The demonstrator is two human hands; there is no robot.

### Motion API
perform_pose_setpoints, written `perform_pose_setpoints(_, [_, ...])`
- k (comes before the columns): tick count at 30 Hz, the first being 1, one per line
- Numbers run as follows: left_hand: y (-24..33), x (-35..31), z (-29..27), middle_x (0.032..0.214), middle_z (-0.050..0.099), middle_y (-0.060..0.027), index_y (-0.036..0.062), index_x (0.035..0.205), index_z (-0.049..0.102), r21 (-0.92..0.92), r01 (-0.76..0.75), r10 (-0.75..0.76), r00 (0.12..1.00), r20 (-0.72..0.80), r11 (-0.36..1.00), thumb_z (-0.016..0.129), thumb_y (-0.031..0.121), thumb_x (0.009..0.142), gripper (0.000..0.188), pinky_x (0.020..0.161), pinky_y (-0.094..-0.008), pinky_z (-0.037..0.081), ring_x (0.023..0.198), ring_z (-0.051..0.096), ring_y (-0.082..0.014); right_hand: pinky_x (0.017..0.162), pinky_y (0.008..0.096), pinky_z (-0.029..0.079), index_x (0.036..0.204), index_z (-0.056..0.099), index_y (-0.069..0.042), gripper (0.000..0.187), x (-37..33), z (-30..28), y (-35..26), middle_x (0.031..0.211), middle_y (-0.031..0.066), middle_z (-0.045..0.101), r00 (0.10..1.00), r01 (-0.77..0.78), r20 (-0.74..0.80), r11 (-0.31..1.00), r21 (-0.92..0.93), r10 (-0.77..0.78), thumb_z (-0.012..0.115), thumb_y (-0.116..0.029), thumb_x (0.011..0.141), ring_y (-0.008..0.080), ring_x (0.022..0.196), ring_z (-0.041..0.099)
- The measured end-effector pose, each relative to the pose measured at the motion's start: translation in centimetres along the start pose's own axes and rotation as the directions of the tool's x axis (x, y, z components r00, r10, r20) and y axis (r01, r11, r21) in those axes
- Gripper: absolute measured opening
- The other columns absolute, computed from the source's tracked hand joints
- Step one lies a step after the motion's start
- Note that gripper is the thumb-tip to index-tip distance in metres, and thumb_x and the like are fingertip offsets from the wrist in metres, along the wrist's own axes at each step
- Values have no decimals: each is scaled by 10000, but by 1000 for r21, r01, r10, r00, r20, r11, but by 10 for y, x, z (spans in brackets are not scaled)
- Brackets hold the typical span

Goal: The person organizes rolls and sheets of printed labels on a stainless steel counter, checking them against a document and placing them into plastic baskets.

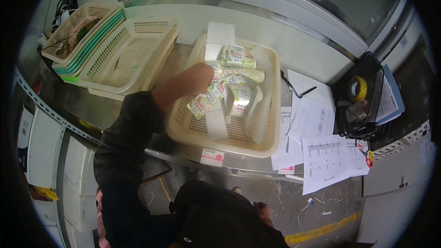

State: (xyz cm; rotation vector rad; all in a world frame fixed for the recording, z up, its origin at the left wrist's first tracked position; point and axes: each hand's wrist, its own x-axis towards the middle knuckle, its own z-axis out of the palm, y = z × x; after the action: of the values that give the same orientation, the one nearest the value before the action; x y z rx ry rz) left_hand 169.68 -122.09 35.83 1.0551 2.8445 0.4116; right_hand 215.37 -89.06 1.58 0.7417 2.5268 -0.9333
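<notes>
A cream plastic basket (271, 128) stands on the metal counter in front of me. In it lie strips and rolls of printed labels (241, 98), white with green and orange, some curling over each other. My left hand (200, 77) reaches over the basket's left side, fingers curled closed at the left end of a label strip (212, 93); the fingertips are mostly hidden. White blank paper strips (216, 124) run under the labels and over the basket's back rim. My right hand (263, 214) hangs low beside my dark clothing, away from the counter, its fingers mostly hidden.
Stacked cream and green baskets (128, 55) stand at the left. On the right lie printed sheets (321, 160), a black pen (307, 92) and yellow-handled scissors (369, 158). A black wire rack (363, 115) holds yellow tape (357, 88). Paper scraps litter the floor below.
</notes>
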Motion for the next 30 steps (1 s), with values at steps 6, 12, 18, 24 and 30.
perform_pose_setpoints(6, [12, -7, -10, 797, 649, -172, -27, 838, 637, -23, -36, 34, 997, -62, 999, 733, -2, 612, 247, 661, -365, 501, 767, 645, -295, 691, 485, 511, 950, 632, -56, 257, -16, -71, -95, 848, 197, 670, 914, 384, 296, 831, -403, -279, 581, -297, 877, 387, 845, 656])
perform_pose_setpoints(12, [36, -27, -28, 736, 665, -144, -50, 908, 641, -352, -177, 143, 982, -122, 919, 717, 22, 699, 234, 610, -299, 509, 668, 655, -196, 616, 426, 517, 916, 637, -62, 126, -80, -184, -285, 773, 162, 639, 722, 689, 58, 724, 39, -690, 640, -180, 872, 349, 707, 645])
perform_pose_setpoints(18, [52, -29, -23, 676, 659, -96, -54, 872, 664, -618, 28, 84, 985, 150, 786, 712, 105, 749, 207, 498, -264, 496, 548, 628, -138, 707, 365, 521, 957, 635, -45, 161, -63, -231, -370, 957, 108, 634, 466, 804, -359, 556, -210, -809, 681, -143, 838, 298, 846, 625])
perform_pose_setpoints(24, [74, -6, -11, 629, 659, -105, -54, 748, 675, -478, 201, 11, 915, 404, 855, 680, 260, 806, 319, 420, -275, 491, 476, 615, -158, 1059, 486, 325, 1039, 652, -42, 286, -29, -228, -392, 1148, 174, 591, 348, 752, -264, 436, -495, -899, 622, -286, 893, 350, 1189, 482])
perform_pose_setpoints(30, [64, 4, 14, 614, 653, -103, -49, 678, 639, -561, 191, 92, 895, 436, 805, 659, 209, 809, 290, 372, -273, 450, 454, 606, -156, 1104, 474, 292, 991, 661, -23, 486, -17, -222, -391, 994, 176, 635, 510, 725, -62, 468, -506, -858, 467, -467, 955, 337, 1094, 547])
